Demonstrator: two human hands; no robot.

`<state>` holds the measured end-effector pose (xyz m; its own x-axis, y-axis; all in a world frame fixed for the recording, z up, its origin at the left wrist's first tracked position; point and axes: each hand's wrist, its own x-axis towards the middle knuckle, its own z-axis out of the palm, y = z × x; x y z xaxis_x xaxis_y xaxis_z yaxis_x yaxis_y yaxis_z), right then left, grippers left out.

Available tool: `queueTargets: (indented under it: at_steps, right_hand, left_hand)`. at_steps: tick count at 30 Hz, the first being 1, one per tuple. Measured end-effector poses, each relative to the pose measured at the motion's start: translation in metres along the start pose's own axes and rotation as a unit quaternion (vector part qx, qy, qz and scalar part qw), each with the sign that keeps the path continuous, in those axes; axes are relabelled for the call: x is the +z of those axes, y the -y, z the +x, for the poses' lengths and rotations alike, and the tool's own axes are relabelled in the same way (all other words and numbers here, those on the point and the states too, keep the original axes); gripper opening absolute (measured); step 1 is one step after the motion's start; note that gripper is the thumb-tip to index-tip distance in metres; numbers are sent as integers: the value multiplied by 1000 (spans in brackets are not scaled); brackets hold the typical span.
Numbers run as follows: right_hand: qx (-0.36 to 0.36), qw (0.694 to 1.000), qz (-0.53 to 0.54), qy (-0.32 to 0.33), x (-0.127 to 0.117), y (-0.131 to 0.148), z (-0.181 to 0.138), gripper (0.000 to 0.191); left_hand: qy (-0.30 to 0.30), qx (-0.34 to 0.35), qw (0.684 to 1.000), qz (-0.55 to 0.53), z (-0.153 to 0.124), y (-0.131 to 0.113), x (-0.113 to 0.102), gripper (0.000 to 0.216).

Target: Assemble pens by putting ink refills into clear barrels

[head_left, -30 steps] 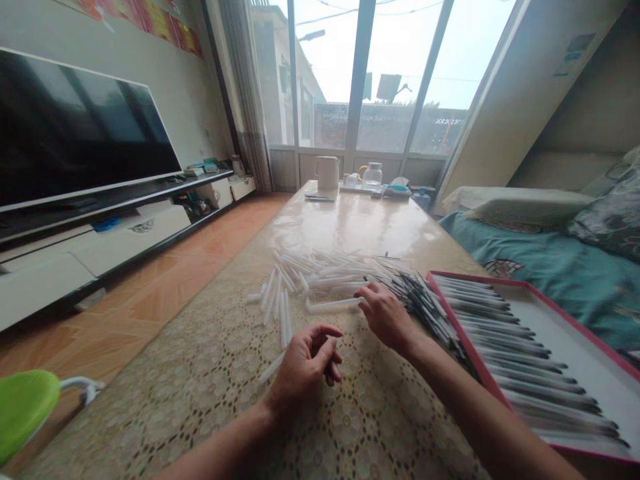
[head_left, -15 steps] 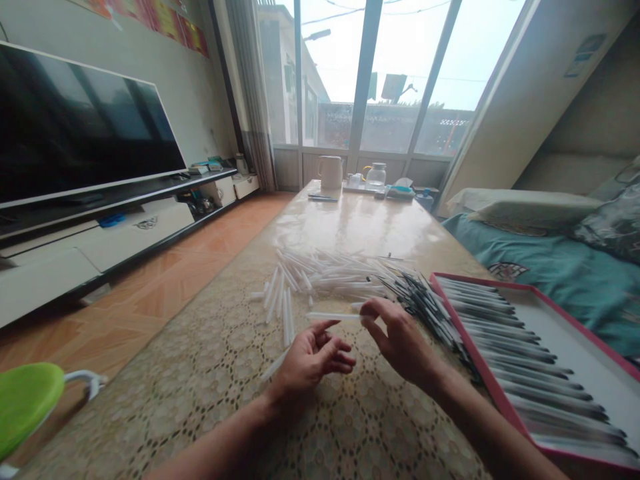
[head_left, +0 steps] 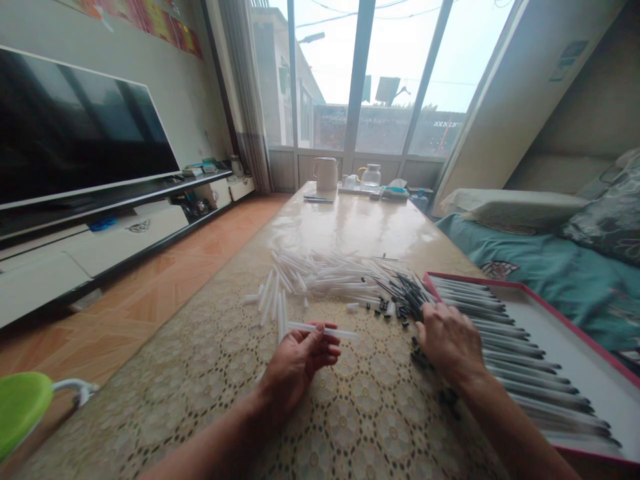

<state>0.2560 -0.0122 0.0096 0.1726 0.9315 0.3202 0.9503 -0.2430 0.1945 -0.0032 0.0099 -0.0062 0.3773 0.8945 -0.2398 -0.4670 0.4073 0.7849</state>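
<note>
My left hand (head_left: 301, 357) pinches a white translucent pen barrel (head_left: 345, 333) between thumb and fingers, holding it nearly level above the table. My right hand (head_left: 449, 337) is lowered at the pile of dark pen refills (head_left: 409, 293), its fingers curled and pressed down there. Its fingertips are hidden, so I cannot make out what they grip. Beyond my left hand lies a loose heap of white pen barrels (head_left: 330, 272). Small black plugs (head_left: 384, 305) are scattered between the heap and my right hand.
To the right, a red-edged box (head_left: 525, 288) holds a row of pens with dark ends (head_left: 530, 363). A beige jug (head_left: 326, 175), a glass pitcher (head_left: 371, 177) and a tissue pack (head_left: 395, 191) stand at the table's far end. A green stool (head_left: 25, 407) is at lower left.
My left hand has closed on the white pen barrel that was near my right fingers. My right hand has moved right to the dark refills.
</note>
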Motion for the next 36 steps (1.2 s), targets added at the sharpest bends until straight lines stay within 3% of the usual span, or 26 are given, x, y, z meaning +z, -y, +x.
queueTargets:
  at_steps: [11, 15, 17, 20, 24, 36]
  right_hand:
    - [9, 998, -47, 33, -2, 5, -5, 9]
    - [-27, 999, 46, -6, -3, 5, -5, 6]
    - [-79, 982, 172, -3, -9, 11, -5, 7]
    - [-138, 920, 367, 26, -22, 24, -9, 9]
    - [-147, 864, 480, 45, -33, 37, -16, 13]
    - [-159, 848, 502, 61, -35, 46, -22, 12]
  left_hand:
    - [-21, 0, 999, -34, 0, -2, -1, 18]
    - [-45, -9, 998, -44, -1, -3, 3, 11]
    - [-52, -7, 998, -47, -1, -5, 4, 5]
    - [-64, 11, 996, -64, -1, -6, 4, 6]
    - [-83, 33, 992, -85, 0, -9, 1, 5]
    - [-67, 26, 995, -73, -1, -9, 4, 9]
